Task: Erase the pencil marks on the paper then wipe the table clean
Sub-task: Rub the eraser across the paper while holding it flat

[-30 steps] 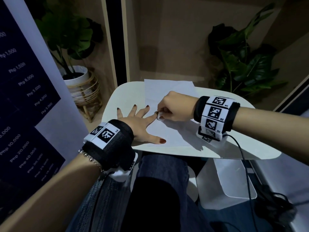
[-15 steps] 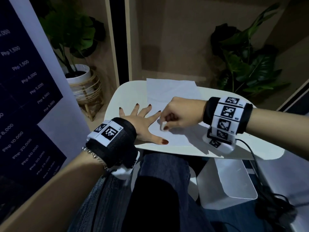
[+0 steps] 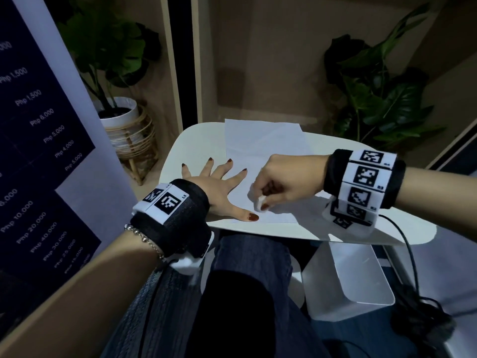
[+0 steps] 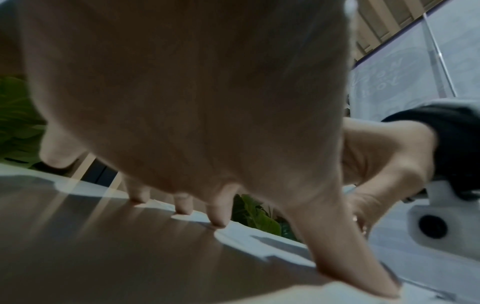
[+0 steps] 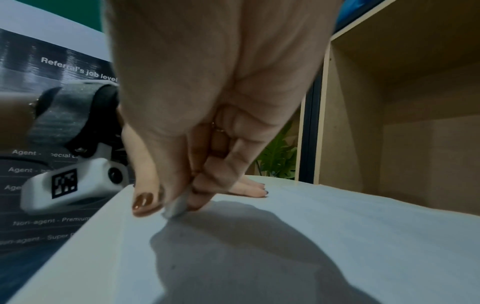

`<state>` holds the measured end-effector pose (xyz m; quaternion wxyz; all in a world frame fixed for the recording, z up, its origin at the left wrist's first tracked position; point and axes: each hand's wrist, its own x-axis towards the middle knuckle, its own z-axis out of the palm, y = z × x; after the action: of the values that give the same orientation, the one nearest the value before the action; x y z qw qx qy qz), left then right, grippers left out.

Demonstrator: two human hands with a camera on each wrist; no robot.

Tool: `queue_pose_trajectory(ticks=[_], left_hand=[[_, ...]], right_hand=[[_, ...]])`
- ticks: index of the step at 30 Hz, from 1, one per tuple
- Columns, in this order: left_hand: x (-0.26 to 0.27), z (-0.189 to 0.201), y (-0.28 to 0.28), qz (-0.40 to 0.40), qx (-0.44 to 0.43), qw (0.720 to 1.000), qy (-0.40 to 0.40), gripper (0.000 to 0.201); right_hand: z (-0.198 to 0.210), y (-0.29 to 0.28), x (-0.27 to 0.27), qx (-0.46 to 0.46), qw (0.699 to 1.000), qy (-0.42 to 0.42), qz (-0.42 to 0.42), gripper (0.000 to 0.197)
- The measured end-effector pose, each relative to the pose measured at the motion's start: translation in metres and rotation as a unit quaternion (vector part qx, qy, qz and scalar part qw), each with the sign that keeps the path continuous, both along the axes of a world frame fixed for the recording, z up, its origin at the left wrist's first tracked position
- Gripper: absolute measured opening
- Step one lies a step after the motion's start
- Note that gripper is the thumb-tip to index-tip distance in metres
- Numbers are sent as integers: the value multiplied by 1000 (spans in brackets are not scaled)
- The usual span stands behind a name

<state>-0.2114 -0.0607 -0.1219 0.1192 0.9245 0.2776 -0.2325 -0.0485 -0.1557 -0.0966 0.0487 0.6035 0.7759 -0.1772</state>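
We are pinching the eraser in our right hand, rubbing the paper. Our flat, open left hand is pinning it; short, light strokes should avoid creasing.

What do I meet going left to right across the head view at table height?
Price poster → white pot in its rattan stand → left hand flat on the paper → eraser → right hand → right wristband.

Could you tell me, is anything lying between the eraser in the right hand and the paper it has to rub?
Nothing visible does: the right hand pinches the eraser directly against the paper, beside the left hand's thumb.
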Motion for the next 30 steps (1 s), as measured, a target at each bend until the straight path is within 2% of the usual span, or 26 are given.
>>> queue_pose_trajectory(ticks=[5, 7, 9, 12, 15, 19, 21, 23, 27, 30], left_hand=[[0, 1, 0, -3, 0, 1000, 0, 109], [-1, 1, 0, -1, 3, 1000, 3, 109], [-1, 1, 1, 0, 3, 1000, 3, 110], [-1, 0, 1, -1, -2, 1000, 0, 112], [-2, 0, 0, -2, -1, 1000, -1, 110], [-2, -1, 1, -4, -1, 1000, -3, 111], [-1, -1, 2, -3, -1, 1000, -3, 111], [-2, 0, 2, -4, -2, 1000, -1, 111], [-3, -1, 1, -10, 2, 1000, -3, 112], [-4, -3, 2, -13, 7, 1000, -7, 113]], right_hand=[[3, 23, 4, 80, 993, -69, -57, 20], [-1, 23, 1, 101, 991, -66, -62, 20], [-7, 17, -3, 114, 993, -33, -29, 19], [-8, 0, -5, 59, 998, 11, 4, 20], [0, 0, 4, -8, 1000, 1, -12, 17], [0, 14, 11, 80, 993, -73, -50, 19], [-5, 12, 8, 112, 990, -74, -51, 17], [-9, 3, 4, 100, 994, -41, -25, 18], [-2, -14, 10, -14, 1000, 8, 3, 17], [0, -16, 20, 33, 999, -30, -16, 13]])
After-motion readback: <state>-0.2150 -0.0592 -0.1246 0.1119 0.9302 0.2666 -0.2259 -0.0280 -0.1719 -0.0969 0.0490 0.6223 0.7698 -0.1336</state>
